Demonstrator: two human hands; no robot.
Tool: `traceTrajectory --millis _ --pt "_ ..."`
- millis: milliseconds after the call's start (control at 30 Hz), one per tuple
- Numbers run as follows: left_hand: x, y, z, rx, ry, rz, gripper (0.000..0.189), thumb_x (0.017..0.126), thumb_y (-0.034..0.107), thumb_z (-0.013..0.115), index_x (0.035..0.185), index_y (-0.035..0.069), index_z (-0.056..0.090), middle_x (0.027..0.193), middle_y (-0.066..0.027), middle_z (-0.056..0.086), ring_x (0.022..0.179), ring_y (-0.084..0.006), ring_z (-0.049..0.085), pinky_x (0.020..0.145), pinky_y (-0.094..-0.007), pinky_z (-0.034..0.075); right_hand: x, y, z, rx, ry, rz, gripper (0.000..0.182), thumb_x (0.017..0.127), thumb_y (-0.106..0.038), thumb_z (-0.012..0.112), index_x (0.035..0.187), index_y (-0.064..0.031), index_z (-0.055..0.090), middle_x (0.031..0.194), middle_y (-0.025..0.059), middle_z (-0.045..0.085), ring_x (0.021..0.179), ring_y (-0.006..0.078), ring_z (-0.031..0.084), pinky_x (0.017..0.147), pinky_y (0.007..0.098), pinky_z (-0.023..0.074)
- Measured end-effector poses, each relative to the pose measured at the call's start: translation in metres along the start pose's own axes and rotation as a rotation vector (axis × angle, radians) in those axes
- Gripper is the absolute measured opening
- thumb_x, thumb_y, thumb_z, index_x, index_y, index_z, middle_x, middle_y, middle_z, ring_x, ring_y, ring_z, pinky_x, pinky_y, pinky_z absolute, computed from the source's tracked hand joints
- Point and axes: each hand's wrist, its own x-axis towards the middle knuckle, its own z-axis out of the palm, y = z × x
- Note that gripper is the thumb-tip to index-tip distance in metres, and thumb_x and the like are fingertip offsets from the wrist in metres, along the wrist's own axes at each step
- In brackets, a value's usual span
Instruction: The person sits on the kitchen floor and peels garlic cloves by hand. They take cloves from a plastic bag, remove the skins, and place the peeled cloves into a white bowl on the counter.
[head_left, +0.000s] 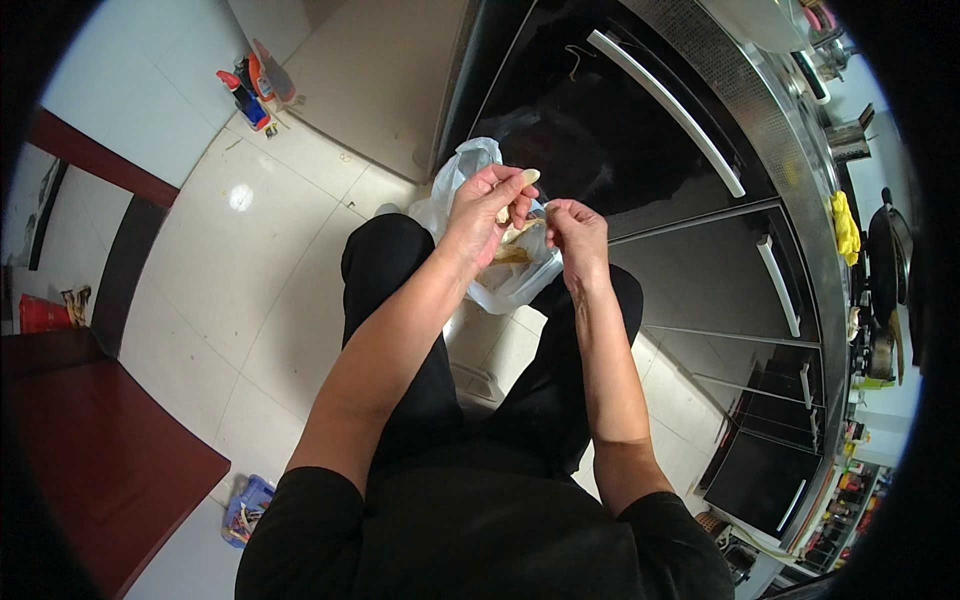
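Observation:
Both my hands are over an open white plastic bag (499, 296) between my knees. My left hand (480, 214) has its fingers curled around a small pale piece (502, 216), perhaps food; its exact kind is unclear. A smooth whitish oval (530, 177) shows at the tip of its thumb; whether it is the nail or a held piece I cannot tell. Just to the right, my right hand (581, 236) has its thumb and forefinger pinched on a thin pale strip (551, 208). Yellowish-brown peelings (512, 253) lie inside the bag, partly hidden by the left hand.
Glossy black cabinets (637, 127) with metal handles stand ahead and to the right, under a metal-edged counter (806, 176). A yellow cloth (845, 229) and a pan (885, 255) rest up there. Spray bottles (251, 94) stand by the wall; a blue basket (247, 510) sits at lower left.

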Motion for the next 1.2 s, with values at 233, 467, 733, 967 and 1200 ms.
traceTrajectory --millis 233,467,733,967,1200 --pt "0.001 0.000 -0.001 0.015 0.020 -0.050 0.017 0.089 0.013 0.063 0.099 0.001 0.056 0.083 -0.0092 0.062 0.062 -0.0104 0.054 0.055 -0.0220 0.044 0.029 0.086 -0.038 -1.045 0.053 -0.277 0.010 0.083 -0.005 0.059 0.086 0.0035 0.063 0.067 0.0112 0.064 0.062 0.0209 0.064 0.058 0.0315 0.0506" --pt "0.002 0.002 0.003 0.286 -0.028 0.155 0.015 0.086 -0.001 0.061 0.100 -0.001 0.058 0.084 -0.0093 0.063 0.067 -0.0101 0.059 0.059 -0.0210 0.051 0.024 0.065 -0.038 -0.826 0.099 -0.402 0.008 0.084 -0.006 0.063 0.090 -0.0007 0.064 0.084 0.0071 0.065 0.071 0.0169 0.062 0.066 0.0286 0.0491" --pt "0.000 0.001 0.003 0.386 -0.112 0.265 0.015 0.084 -0.006 0.061 0.098 -0.001 0.060 0.082 -0.0075 0.063 0.069 -0.0101 0.061 0.060 -0.0213 0.052 -0.005 -0.018 -0.009 -0.054 -0.082 -0.276 0.014 0.087 -0.004 0.063 0.100 -0.0010 0.064 0.091 0.0040 0.064 0.074 0.0084 0.058 0.063 0.0203 0.0448" --pt "0.000 0.002 0.004 0.452 -0.120 0.227 0.014 0.085 -0.002 0.063 0.098 -0.001 0.060 0.081 -0.0078 0.065 0.068 -0.0098 0.060 0.060 -0.0211 0.050 -0.006 -0.029 -0.001 -0.359 -0.147 -0.454 0.012 0.087 -0.004 0.064 0.098 -0.0018 0.066 0.093 0.0016 0.060 0.076 0.0057 0.055 0.066 0.0200 0.0457" --pt "0.000 0.006 0.007 0.416 -0.081 0.143 0.006 0.086 0.000 0.062 0.092 -0.001 0.060 0.074 -0.0058 0.062 0.058 -0.0074 0.056 0.052 -0.0197 0.048 -0.005 -0.026 0.000 -0.099 -0.125 -0.260 0.014 0.090 -0.011 0.061 0.097 0.0002 0.066 0.078 0.0013 0.063 0.068 0.0067 0.055 0.063 0.0206 0.0442"
